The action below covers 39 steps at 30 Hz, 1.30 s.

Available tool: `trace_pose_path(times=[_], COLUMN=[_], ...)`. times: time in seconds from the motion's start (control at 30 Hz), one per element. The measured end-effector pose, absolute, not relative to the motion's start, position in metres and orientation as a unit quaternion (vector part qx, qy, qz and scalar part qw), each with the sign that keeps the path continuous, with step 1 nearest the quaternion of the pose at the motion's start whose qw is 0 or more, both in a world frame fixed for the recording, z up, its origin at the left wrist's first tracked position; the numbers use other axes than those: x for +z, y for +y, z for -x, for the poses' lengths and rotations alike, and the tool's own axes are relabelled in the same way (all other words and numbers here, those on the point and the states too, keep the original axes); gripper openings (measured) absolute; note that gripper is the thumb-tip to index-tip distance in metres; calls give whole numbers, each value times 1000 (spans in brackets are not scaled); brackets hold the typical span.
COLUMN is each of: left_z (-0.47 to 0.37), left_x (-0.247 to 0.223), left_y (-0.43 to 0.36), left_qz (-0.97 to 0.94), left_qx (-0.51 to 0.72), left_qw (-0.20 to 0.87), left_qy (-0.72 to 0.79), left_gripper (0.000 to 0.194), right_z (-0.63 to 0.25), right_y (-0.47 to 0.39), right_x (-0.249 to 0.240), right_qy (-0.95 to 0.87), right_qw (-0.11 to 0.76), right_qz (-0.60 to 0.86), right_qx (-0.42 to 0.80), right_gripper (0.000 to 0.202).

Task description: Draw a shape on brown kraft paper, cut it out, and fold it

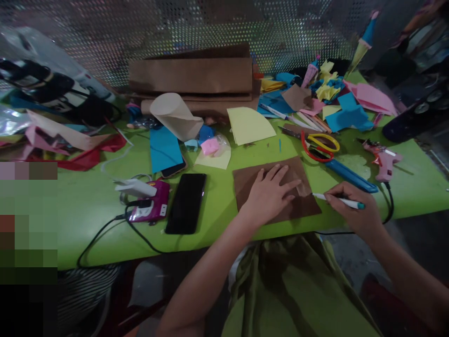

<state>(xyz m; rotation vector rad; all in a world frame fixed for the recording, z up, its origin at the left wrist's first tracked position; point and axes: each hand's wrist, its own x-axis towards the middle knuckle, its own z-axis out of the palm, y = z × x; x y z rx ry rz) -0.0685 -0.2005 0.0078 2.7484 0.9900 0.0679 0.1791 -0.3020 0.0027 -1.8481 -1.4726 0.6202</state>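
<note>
While the left hand lies flat, fingers spread, on the brown paper sheet, the right hand pinches a white pen with a teal cap, its tip at the sheet's right edge. Left hand grips nothing, only presses down. Right hand is closed around the pen barrel.

Sheet sits on the green table near the front edge, straight ahead of the person. A shallow crease or raised fold shows just beside the left fingertips.

Handling, as judged: thin craft paper, light, limp, prone to sliding on the smooth tabletop, so a flat palm holds it better than a pinch. Creases easily; to lift it, take a corner or the free left edge.

Around the sheet:
- 12 o'clock: pale yellow paper piece; behind it a stack of brown paper.
- 1 o'clock: scissors with red and yellow handles; coloured paper scraps beyond.
- 2 o'clock: blue utility knife, pink glue gun with black cord.
- 9 o'clock: black phone, face up; further left a magenta device with cables.
- 10 o'clock: blue paper strip, beige paper cone.
</note>
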Motion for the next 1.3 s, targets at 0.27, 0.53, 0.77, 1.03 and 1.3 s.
trace_pose_path(times=[0.27,0.53,0.77,1.03,1.3], left_z=[63,60,57,56,56], left_x=[13,16,14,14,15], left_y=[-201,-200,-199,-199,-199], left_qz=[-934,-935,-935,-934,-934], left_qx=[19,22,27,30,29], left_qw=[107,105,95,97,95], left_qy=[340,339,340,344,344], left_gripper=[52,53,60,60,59], right_z=[-177,-177,-182,-177,-175], right_y=[-307,-294,-288,-290,-299], right_x=[6,11,3,9,9], right_qy=[-564,-582,-606,-605,-588], right_qw=[358,370,339,324,306], right_qz=[704,691,691,702,725], right_qx=[241,217,198,193,189], right_gripper=[18,16,17,19,18])
